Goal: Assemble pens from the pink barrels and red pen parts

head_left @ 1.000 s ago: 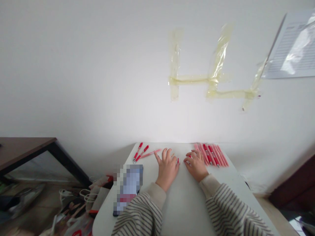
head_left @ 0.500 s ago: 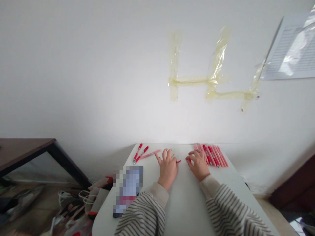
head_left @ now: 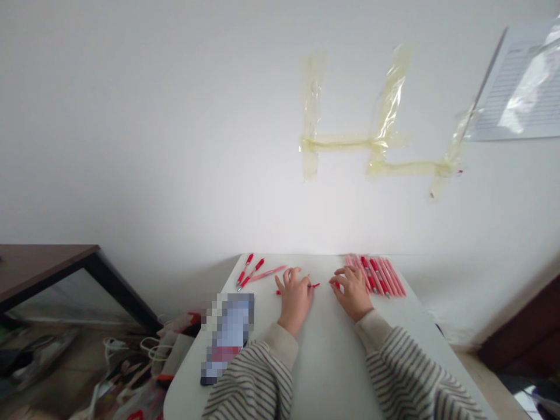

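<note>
Over the middle of the white table [head_left: 332, 361], my left hand [head_left: 295, 303] is closed around a red pen [head_left: 315, 286]. One thin red end sticks out on the right of the hand, and a red bit shows on its left; the middle is hidden by the fingers. A short way to the right, my right hand [head_left: 353, 294] pinches a small red piece [head_left: 336, 285], which looks like a pen part. The two hands are apart. Right beside my right hand lies a row of pink and red pens [head_left: 385, 279].
Two red pens [head_left: 251, 273] and a pink pen [head_left: 268, 272] lie at the table's back left. A blurred phone-like slab [head_left: 231, 332] rests near the left edge. Behind stands a wall with yellowish tape [head_left: 341, 143]. Bags and clutter [head_left: 149, 361] fill the floor at left.
My left hand has shifted slightly left, and its fingers are more curled. A red bit now shows on its left side. My right hand has hardly moved.
</note>
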